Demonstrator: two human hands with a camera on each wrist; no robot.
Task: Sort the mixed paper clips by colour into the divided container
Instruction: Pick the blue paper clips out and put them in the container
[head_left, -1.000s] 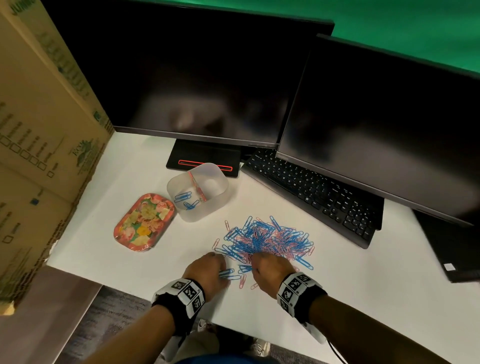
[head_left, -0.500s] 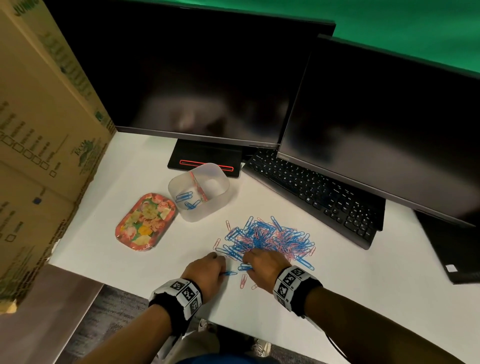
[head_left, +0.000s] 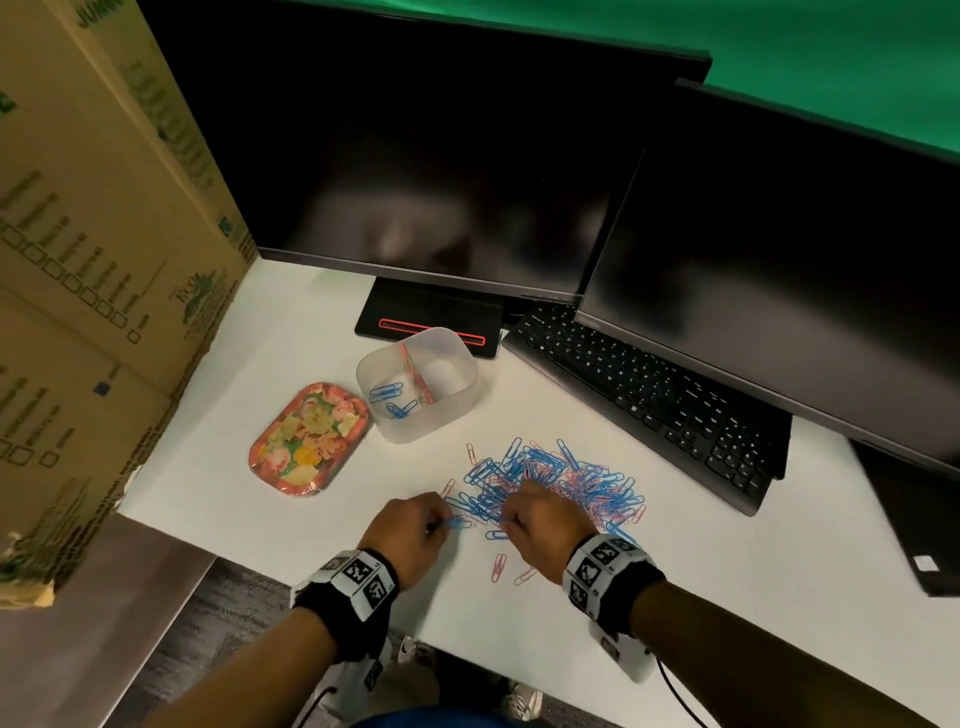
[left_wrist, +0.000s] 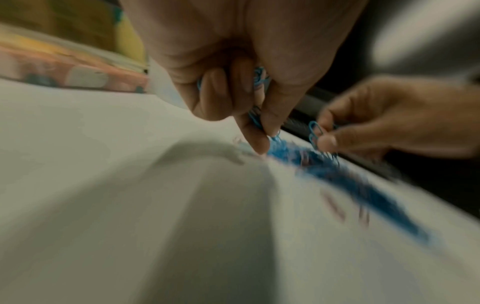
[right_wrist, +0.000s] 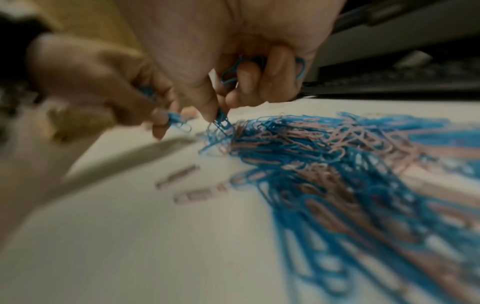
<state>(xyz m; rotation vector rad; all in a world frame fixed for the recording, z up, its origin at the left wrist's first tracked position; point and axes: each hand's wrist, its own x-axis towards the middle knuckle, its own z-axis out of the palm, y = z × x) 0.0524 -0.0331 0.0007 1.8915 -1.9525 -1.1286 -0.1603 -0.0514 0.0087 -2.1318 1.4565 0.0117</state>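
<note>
A heap of blue and pink paper clips (head_left: 558, 480) (right_wrist: 324, 156) lies on the white desk. At its near left edge my left hand (head_left: 415, 530) (left_wrist: 257, 131) pinches blue clips, with more tucked under its curled fingers. My right hand (head_left: 540, 525) (right_wrist: 221, 117) pinches a blue clip at the heap's near edge and holds others in its curled fingers. The clear divided container (head_left: 457, 389) stands behind the heap; a few blue clips (head_left: 392, 400) lie in its left compartment, and a pink divider (head_left: 415, 374) splits it.
A floral tin tray (head_left: 309, 439) sits left of the container. A black keyboard (head_left: 649, 395) and two dark monitors (head_left: 441, 171) stand behind. Cardboard boxes (head_left: 93, 234) wall the left. Two loose pink clips (head_left: 511, 569) lie near the desk's front edge.
My right hand has moved forward onto the heap's near edge. My left hand has taken hold of the loose blue clips that lay between the hands.
</note>
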